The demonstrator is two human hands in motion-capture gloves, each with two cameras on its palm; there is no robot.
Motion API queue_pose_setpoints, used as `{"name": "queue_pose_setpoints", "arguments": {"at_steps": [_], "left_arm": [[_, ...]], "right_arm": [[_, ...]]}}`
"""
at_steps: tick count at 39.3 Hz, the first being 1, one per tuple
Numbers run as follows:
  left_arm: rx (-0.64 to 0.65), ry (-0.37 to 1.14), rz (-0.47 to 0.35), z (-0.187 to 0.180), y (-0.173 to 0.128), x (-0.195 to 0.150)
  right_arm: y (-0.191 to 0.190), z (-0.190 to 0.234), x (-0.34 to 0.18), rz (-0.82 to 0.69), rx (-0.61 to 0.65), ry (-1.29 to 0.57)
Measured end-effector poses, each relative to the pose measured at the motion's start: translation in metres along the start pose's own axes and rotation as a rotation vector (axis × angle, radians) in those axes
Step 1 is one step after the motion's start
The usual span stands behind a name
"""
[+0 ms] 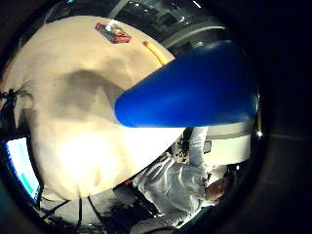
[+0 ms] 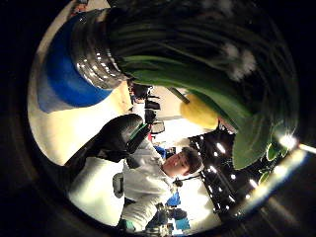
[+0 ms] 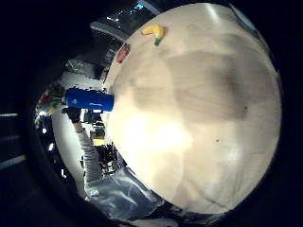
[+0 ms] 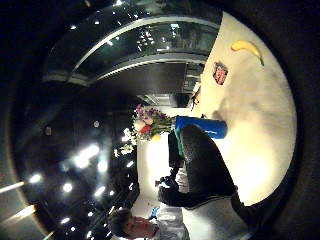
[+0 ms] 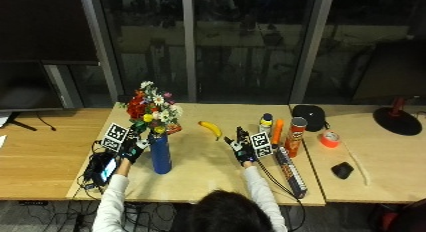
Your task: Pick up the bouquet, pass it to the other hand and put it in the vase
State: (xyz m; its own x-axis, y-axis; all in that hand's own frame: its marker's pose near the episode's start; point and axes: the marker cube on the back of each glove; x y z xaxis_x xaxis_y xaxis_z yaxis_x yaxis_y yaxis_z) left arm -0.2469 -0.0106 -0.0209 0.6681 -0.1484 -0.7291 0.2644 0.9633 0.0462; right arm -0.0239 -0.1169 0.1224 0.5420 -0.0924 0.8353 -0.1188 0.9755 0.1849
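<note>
The bouquet (image 5: 154, 111) stands upright in the blue vase (image 5: 160, 153) on the desk (image 5: 200, 179), stems down the neck and blooms fanned above the rim, so by the look of it the placing is done. The left hand (image 5: 132, 148) sits just beside the vase at about the height of its upper part (its palm views are filled by the blue wall and the stems), probably to steady it; whether its fingers curl round the vase cannot be told. The right hand (image 5: 241, 147) hovers above the bare desk, fingers spread and holding nothing, well apart from the vase. A banana (image 5: 211, 129) lies between them, farther back.
</note>
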Motion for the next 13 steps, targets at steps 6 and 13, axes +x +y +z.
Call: {"name": "queue_pose_setpoints", "arguments": {"at_steps": [6, 13], "left_arm": [[-0.052, 0.033, 0.098, -0.004, 0.002, 0.015], [-0.059, 0.027, 0.088, -0.003, 0.002, 0.015]], "right_arm": [[-0.003, 0.017, 0.029, -0.040, 0.005, 0.032], [0.010, 0.034, 0.037, 0.052, -0.073, -0.068]]}}
